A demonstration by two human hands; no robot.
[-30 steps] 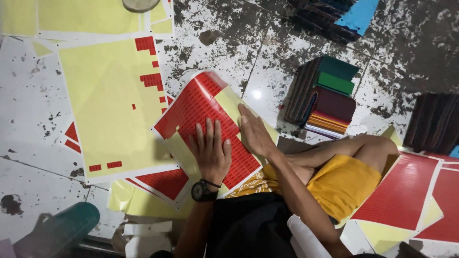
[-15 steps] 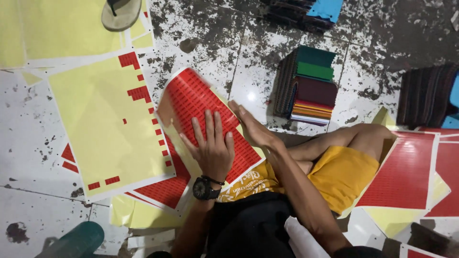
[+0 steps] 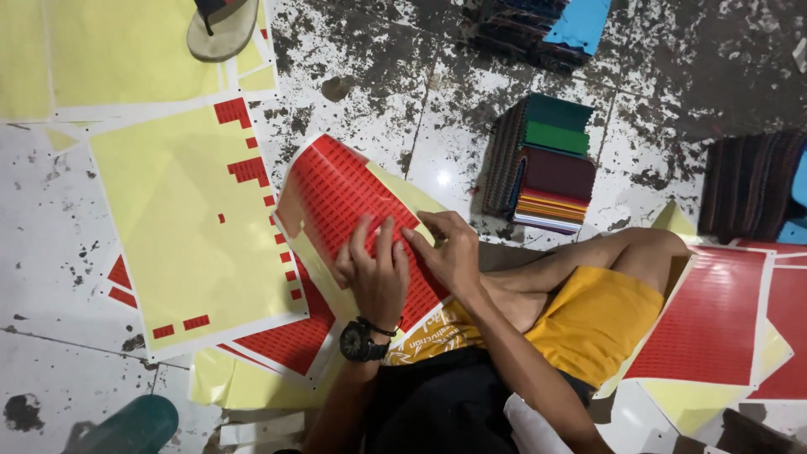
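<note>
Left hand: I see my left hand (image 3: 376, 273) lying flat, fingers spread, pressing down on the red sticker sheet (image 3: 349, 210).
Right hand: my right hand (image 3: 450, 252) is curled narrow, fingertips (image 3: 418, 232) pinching at the sheet's surface; whether a sticker is held I cannot tell.
Sheet: it rests tilted over my lap and the floor, beside the mostly peeled yellow backing sheet (image 3: 181, 223).
Nearby: a stack of coloured sheets (image 3: 546, 164) lies just beyond it.

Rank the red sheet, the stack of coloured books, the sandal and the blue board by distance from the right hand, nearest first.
1. Red sheet: under the right hand.
2. Stack of books: just beyond the hand, slightly right.
3. Blue board: top, right.
4. Sandal: top left.
</note>
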